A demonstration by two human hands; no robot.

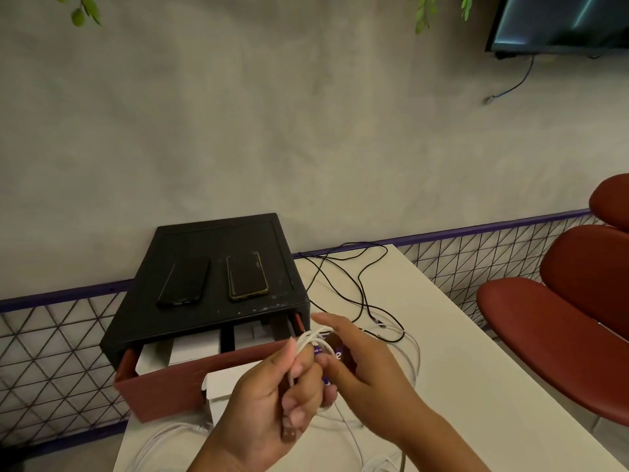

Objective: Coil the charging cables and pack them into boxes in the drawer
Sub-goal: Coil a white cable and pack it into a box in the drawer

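Fingers [301,369] of the left hand [269,403] are curled tight round a bunch of white cable [311,338] loops, and from my remote seat I can see the plug [289,434] poking out below the fist. Just beside it, the right hand [360,366] meets the same bunch: its thumb lies against a purple label [320,351] on the loops and its index finger points straight out above them, but I cannot tell whether this hand actually pinches the cable or only touches it. Both hands hang above the tabletop [459,369], in front of the right end of the red drawer [170,379]. That drawer stands pulled out of a black unit [218,240], and I make out white boxes [194,350] inside it, side by side. One open white box [231,383] sits on the tabletop against the drawer front, partly hidden by the left hand. Slack white cable [160,437] trails over the near edge of the tabletop on both sides of the wrists. Two dark phones [185,282] lie flat on top of the unit, and black leads [360,287] sprawl across the tabletop to its right. Red chairs [544,335] stand off to the right.
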